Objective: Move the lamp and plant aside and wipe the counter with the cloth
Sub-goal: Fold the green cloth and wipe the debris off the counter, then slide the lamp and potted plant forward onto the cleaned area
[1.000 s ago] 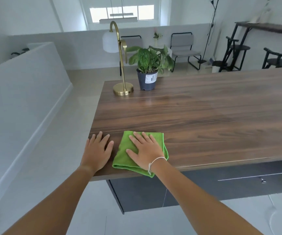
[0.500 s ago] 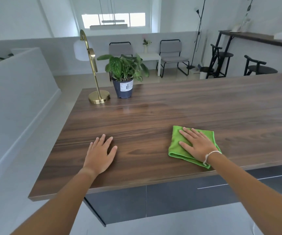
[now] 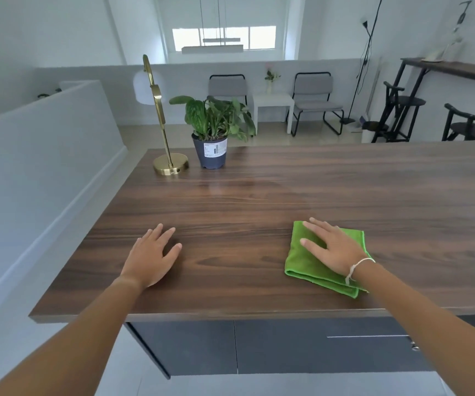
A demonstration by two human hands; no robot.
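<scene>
A folded green cloth lies on the dark wooden counter near its front edge. My right hand presses flat on the cloth, fingers spread. Off to the left, my left hand rests palm down on the bare wood with nothing in it. At the counter's far left corner stands a brass lamp with a white shade, and right beside it a green plant in a dark pot.
The counter's left edge drops to the floor beside a white half wall. Dark cabinet fronts sit below the front edge. Chairs, a white side table and black stools stand in the room behind.
My right hand has slid the cloth rightward along the front of the counter, away from my left hand. The view has shifted, and the lamp and plant stay at the far corner.
</scene>
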